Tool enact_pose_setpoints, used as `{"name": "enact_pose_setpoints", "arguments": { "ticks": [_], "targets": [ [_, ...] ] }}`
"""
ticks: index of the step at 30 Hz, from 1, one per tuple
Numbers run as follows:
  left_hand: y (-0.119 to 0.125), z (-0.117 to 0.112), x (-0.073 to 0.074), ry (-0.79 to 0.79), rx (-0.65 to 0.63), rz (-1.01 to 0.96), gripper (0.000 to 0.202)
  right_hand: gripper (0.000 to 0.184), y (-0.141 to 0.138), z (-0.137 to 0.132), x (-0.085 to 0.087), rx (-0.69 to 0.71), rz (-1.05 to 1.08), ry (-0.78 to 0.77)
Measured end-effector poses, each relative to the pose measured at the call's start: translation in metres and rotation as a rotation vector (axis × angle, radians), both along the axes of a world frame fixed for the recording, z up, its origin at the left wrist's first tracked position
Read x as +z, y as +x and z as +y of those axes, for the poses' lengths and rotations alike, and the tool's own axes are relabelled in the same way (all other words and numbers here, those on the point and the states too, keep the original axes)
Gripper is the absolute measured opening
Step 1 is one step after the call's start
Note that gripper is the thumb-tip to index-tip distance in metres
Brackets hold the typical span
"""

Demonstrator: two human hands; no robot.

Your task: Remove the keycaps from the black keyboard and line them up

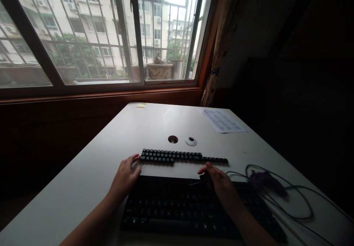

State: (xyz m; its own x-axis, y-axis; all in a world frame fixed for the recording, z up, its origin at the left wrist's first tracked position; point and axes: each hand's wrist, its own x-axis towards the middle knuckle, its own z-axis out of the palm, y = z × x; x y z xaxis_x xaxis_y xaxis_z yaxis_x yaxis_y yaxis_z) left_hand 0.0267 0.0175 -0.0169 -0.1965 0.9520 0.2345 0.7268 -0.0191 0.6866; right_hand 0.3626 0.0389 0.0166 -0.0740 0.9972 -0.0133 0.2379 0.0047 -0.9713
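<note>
My left hand [125, 176] lies open against the far left corner of the black keyboard [177, 209], and my right hand [218, 181] pinches a small dark piece [205, 177], likely a keycap, at its far edge. I judge that keycaps are being lifted off, and the next one calls for a straight pull. The keyboard lies near me on the tabletop [155, 124], long axis left to right, with rows of loose keycaps [177, 156] parallel just beyond it.

White table [91, 172] with keyboard [171, 205], keycap rows [179, 157], paper sheet [222, 121], cable [298, 201].

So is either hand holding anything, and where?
The right hand seems to pinch a small dark object, too dim to identify; the left hand holds nothing.
</note>
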Motion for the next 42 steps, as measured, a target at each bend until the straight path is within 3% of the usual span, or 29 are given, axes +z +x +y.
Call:
{"name": "enact_pose_setpoints", "arguments": {
  "ticks": [6,9,15,20,23,32,42],
  "targets": [
    [-0.001,-0.001,-0.002,0.014,0.039,-0.012,0.047,0.052,0.001,0.002,0.002,0.012,-0.027,0.057],
    [0.000,-0.003,0.004,0.100,0.050,0.016,0.043,0.044,0.003,0.003,0.006,0.043,-0.074,0.090],
    [0.014,-0.015,0.027,0.304,-0.188,0.151,0.020,0.035,0.003,0.000,0.020,0.141,-0.037,0.019],
    [0.026,-0.023,0.032,0.265,-0.448,0.185,0.020,0.034,0.001,-0.008,0.030,0.253,-0.076,0.004],
    [0.030,-0.025,0.031,0.240,-0.524,0.193,0.020,0.030,-0.006,-0.015,0.030,0.294,-0.154,0.077],
    [0.032,-0.025,0.030,0.210,-0.549,0.212,0.018,0.038,-0.021,-0.028,0.025,0.243,-0.380,0.403],
    [0.031,-0.024,0.027,0.180,-0.565,0.221,0.019,0.041,-0.033,-0.035,0.018,0.352,-0.554,0.476]
  ]
}}
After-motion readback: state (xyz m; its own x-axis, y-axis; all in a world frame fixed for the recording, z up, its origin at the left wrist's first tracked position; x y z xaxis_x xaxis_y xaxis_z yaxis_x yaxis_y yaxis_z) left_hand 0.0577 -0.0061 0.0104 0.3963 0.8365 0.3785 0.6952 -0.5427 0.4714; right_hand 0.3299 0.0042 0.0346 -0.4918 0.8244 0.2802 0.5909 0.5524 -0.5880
